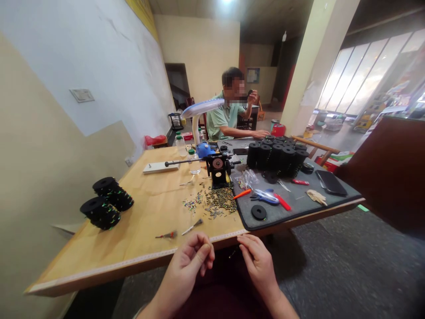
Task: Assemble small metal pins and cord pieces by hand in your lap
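My left hand (pixel 194 257) is held just off the table's front edge, thumb and fingers pinched together. What it holds, if anything, is too fine to make out. To its right my right hand (pixel 255 257) has its thumb and fingertips closed too. A thin dark strand with tiny yellowish bits (pixel 233 253) shows beside and below those fingers; I cannot tell how it is gripped. On the wood beyond lie a grey-tipped pin-like tool (pixel 192 227), a red-banded one (pixel 167 235), and a pile of small brass-coloured pieces (pixel 221 199).
A small black winding device (pixel 217 168) with a long rod stands behind the pile, near a lamp (pixel 202 107). Black foam spools (pixel 277 155) crowd the grey mat (pixel 244 208), with pliers (pixel 265 196). More spools (pixel 99 212) stand left. Across the table sits a person (pixel 221 119).
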{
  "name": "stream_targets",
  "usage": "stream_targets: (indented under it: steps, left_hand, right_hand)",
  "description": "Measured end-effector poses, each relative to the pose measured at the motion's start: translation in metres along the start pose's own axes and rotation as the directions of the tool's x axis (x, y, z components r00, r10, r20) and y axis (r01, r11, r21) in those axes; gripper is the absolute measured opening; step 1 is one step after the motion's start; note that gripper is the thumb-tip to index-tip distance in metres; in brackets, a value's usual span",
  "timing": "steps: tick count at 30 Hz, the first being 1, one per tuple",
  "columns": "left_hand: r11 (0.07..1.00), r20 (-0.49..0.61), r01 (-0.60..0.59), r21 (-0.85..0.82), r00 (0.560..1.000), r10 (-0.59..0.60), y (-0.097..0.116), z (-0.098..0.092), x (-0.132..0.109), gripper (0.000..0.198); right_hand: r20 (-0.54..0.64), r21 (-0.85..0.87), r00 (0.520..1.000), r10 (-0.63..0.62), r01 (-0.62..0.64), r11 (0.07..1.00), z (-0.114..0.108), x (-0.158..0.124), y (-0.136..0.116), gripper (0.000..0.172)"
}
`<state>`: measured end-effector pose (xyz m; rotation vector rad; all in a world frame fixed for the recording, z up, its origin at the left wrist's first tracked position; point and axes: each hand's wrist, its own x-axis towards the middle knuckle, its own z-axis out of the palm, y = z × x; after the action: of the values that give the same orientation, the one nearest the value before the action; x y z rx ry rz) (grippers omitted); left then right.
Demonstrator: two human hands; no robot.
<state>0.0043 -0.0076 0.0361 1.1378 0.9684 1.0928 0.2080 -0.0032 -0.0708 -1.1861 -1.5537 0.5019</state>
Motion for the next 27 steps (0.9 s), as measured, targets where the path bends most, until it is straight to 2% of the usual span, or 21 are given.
stream_targets:
  steps: [2, 4, 7, 9, 11, 14, 18, 21, 24, 27]
  left_hand:
    - [0.992, 0.012, -0.048, 0.120, 0.999, 0.047, -0.007, 0.000, -0.002, 0.028]
    - [0.971, 0.042, -0.104, 0.213, 0.994, 0.097, -0.013, 0.000, -0.005, 0.026]
    - [0.928, 0.095, -0.181, 0.327, 0.983, 0.159, -0.021, 0.000, -0.009, 0.022]
    - [0.893, 0.121, -0.228, 0.387, 0.973, 0.196, -0.026, 0.000, -0.012, 0.021]
    - [0.869, 0.135, -0.261, 0.421, 0.965, 0.225, -0.031, -0.001, -0.014, 0.019]
    - [0.858, 0.129, -0.260, 0.443, 0.966, 0.226, -0.040, -0.004, -0.015, 0.018]
    - [0.859, 0.080, -0.206, 0.470, 0.978, 0.191, -0.053, -0.010, -0.015, 0.016]
    - [0.854, 0.054, -0.177, 0.490, 0.983, 0.173, -0.058, -0.014, -0.016, 0.016]
    - [0.839, 0.063, -0.171, 0.516, 0.985, 0.162, -0.061, -0.013, -0.016, 0.018]
    - [0.830, 0.074, -0.174, 0.530, 0.984, 0.159, -0.061, -0.011, -0.014, 0.019]
  right_hand:
    - [-0.025, 0.046, 0.999, 0.028, -0.026, 0.999, -0.004, 0.000, -0.015, 0.021]
    - [0.008, 0.116, 0.998, 0.063, -0.064, 0.991, -0.005, 0.000, -0.033, 0.021]
    - [0.164, 0.299, 0.972, 0.169, -0.213, 0.930, 0.000, -0.003, -0.059, 0.026]
    - [0.266, 0.429, 0.946, 0.186, -0.289, 0.856, 0.007, -0.005, -0.070, 0.029]
    - [0.335, 0.477, 0.926, 0.176, -0.327, 0.816, 0.015, -0.006, -0.075, 0.028]
    - [0.353, 0.428, 0.917, 0.185, -0.334, 0.840, 0.025, -0.009, -0.075, 0.020]
    - [0.363, 0.272, 0.911, 0.198, -0.307, 0.912, 0.029, -0.014, -0.066, 0.014]
    - [0.377, 0.108, 0.914, 0.151, -0.205, 0.973, 0.031, -0.019, -0.057, 0.015]
    - [0.407, 0.005, 0.910, 0.083, -0.093, 0.996, 0.033, -0.021, -0.049, 0.015]
    - [0.421, -0.026, 0.903, 0.079, -0.076, 0.997, 0.036, -0.020, -0.044, 0.014]
